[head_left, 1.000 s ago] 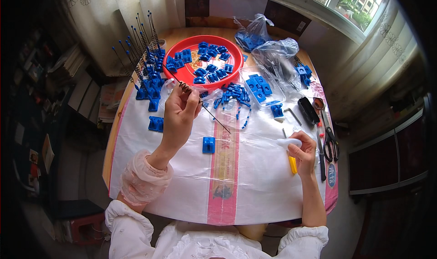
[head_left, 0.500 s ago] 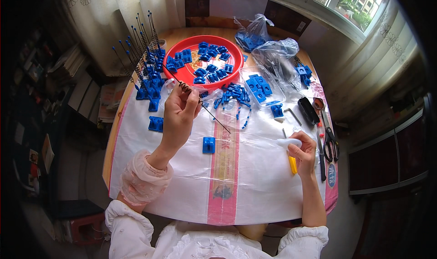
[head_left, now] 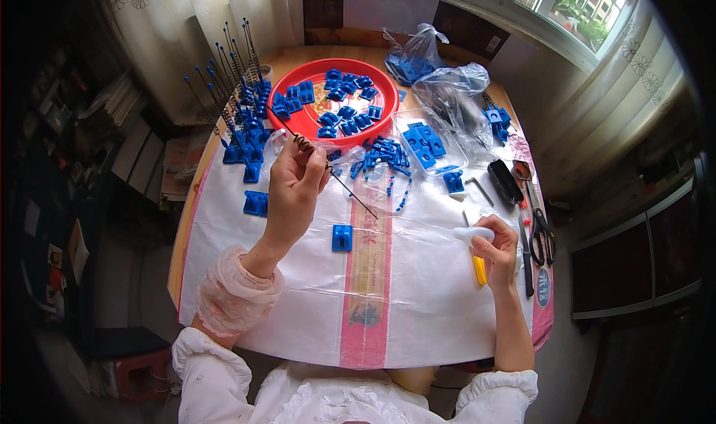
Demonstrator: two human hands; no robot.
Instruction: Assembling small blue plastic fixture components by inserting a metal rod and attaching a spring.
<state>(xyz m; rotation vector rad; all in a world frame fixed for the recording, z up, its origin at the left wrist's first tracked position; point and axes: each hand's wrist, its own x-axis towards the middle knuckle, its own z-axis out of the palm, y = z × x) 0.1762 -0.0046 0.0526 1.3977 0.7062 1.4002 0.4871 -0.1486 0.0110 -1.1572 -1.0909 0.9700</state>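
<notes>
My left hand [head_left: 297, 181] is closed around the coiled part of a thin black spring rod [head_left: 354, 194]. The rod's straight end slants down to the right above the table. My right hand [head_left: 498, 251] grips a small white squeeze bottle [head_left: 474, 234], its narrow tip pointing left; part of the bottle is hidden by the fingers. A single square blue plastic base [head_left: 342, 237] lies between my hands, touched by neither. Another blue piece [head_left: 255, 203] rests left of my left wrist. Beside my right hand is a yellow-handled tool [head_left: 478, 268].
A red round tray [head_left: 280, 83] holds several blue bases. Upright spring rods [head_left: 233, 88] stand in blue bases at left. Small blue parts [head_left: 384, 154], a clear box [head_left: 456, 158] and plastic bags [head_left: 451, 88] lie beyond. Scissors [head_left: 544, 237] and a knife [head_left: 526, 264] are at right.
</notes>
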